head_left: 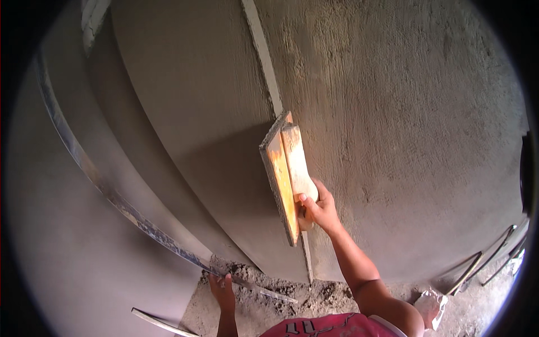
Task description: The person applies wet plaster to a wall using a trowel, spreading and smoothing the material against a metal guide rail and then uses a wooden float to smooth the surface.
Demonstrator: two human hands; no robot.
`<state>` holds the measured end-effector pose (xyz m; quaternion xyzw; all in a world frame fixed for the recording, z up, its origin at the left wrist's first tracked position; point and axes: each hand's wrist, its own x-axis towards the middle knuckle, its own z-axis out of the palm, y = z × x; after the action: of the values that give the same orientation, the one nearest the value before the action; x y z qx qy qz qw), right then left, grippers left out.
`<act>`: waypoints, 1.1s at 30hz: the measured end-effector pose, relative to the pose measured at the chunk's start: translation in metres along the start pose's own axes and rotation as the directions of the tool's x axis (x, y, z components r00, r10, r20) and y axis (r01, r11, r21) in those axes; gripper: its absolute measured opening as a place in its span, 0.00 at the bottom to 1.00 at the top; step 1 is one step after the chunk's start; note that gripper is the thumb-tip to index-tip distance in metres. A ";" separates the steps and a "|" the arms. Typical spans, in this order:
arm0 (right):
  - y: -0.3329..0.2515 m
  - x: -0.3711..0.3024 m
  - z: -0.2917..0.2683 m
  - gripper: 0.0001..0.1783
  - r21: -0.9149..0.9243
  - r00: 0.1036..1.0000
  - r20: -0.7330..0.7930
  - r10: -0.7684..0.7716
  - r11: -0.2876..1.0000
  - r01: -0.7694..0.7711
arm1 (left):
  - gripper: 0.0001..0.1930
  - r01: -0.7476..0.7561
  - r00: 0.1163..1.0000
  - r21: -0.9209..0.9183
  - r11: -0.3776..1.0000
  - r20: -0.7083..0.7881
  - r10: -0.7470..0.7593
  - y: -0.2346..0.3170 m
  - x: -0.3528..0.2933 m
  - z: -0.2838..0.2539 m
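My right hand [320,206] is closed around the handle of a wooden plastering float [284,174]. The float's edge is crusted with grey mortar, and it stands upright at the wall, over a pale vertical strip [261,50]. I cannot tell whether its face touches the plaster. Low on the left, my left hand [222,285] grips a long straightedge [143,222] near its lower end. That bar, smeared with mortar, runs up to the upper left and looks curved in this wide view.
Smooth grey plaster [185,101] lies left of the strip, rougher plaster [393,112] right of it. Loose mortar [331,297] is heaped along the wall's foot. A thin batten [163,323] lies at lower left. Several dark rods [469,272] lean at right, near a crumpled bag [432,308].
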<state>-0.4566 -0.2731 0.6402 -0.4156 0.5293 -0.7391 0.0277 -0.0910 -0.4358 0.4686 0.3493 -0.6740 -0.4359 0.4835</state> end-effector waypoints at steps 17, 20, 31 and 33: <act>-0.204 0.183 0.033 0.26 0.006 0.944 -0.083 -0.319 0.947 0.321 | 0.40 0.148 0.967 -0.301 0.942 -0.157 -0.201 -0.046 -0.002 -0.001; -0.235 0.221 0.023 0.27 -0.071 0.935 -0.075 -0.348 0.937 0.343 | 0.45 0.215 0.965 -0.064 0.975 -0.141 -0.222 -0.050 -0.005 0.007; -0.393 0.369 0.016 0.27 -0.191 0.900 -0.012 -0.435 0.885 0.425 | 0.39 0.098 0.988 0.300 0.949 -0.142 -0.057 -0.038 -0.005 0.010; -0.424 0.372 0.018 0.27 -0.321 0.941 -0.019 -0.338 0.893 0.314 | 0.40 0.195 0.970 0.139 0.971 -0.171 -0.170 -0.014 -0.008 0.007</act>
<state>-0.5190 -0.2797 1.2011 -0.4697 0.5634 -0.6546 -0.1827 -0.0947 -0.4325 0.4518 0.4798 -0.6302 -0.3960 0.4646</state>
